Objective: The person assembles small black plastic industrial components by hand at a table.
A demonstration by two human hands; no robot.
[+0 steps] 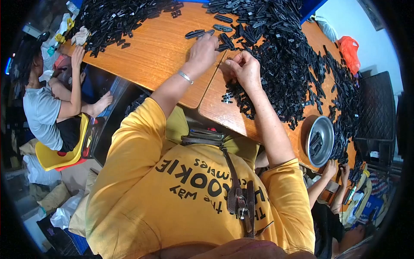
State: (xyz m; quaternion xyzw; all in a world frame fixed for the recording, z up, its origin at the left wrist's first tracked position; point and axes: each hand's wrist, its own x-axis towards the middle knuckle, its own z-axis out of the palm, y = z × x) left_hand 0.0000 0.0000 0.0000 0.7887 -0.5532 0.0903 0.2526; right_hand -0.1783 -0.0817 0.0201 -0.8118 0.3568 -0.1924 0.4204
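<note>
My left hand (204,52) is over the wooden table, its fingertips closed on a long oval black plastic piece (209,33). Just left of that lies another oval black piece (194,34), and two more (223,28) sit beyond. At the edge of a heap of small black parts (276,64) is my right hand (246,71), thumb and fingers pinched together. Whatever it pinches is small and dark, too little to make out. Near its wrist lie a few small parts with shiny metal bits (227,97).
A second black heap (116,21) covers the far left. On the right stand a metal bowl (320,142) with dark pieces inside and a red plastic bag (349,54). One person (45,112) sits at left on a yellow chair (51,154); another person's hands (330,169) work at lower right.
</note>
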